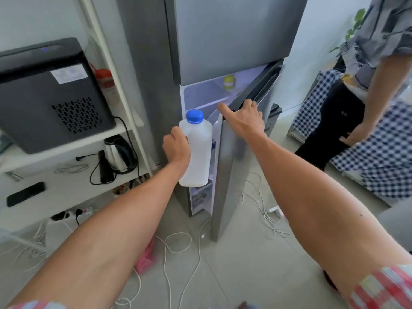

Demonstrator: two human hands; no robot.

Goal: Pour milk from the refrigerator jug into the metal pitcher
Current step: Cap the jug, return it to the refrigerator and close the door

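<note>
A white plastic milk jug (199, 152) with a blue cap hangs upright in front of the open lower compartment of the grey refrigerator (223, 41). My left hand (176, 147) grips the jug by its handle side. My right hand (243, 118) holds the top edge of the lower refrigerator door (225, 175), fingers curled over it, thumb stretched left. The door stands partly ajar. No metal pitcher is in view.
White shelving on the left carries a black appliance (51, 94) and a steel kettle (119, 152). Cables and power strips (178, 241) lie on the tiled floor. Another person (356, 97) stands at right beside a blue checked cloth (383, 157).
</note>
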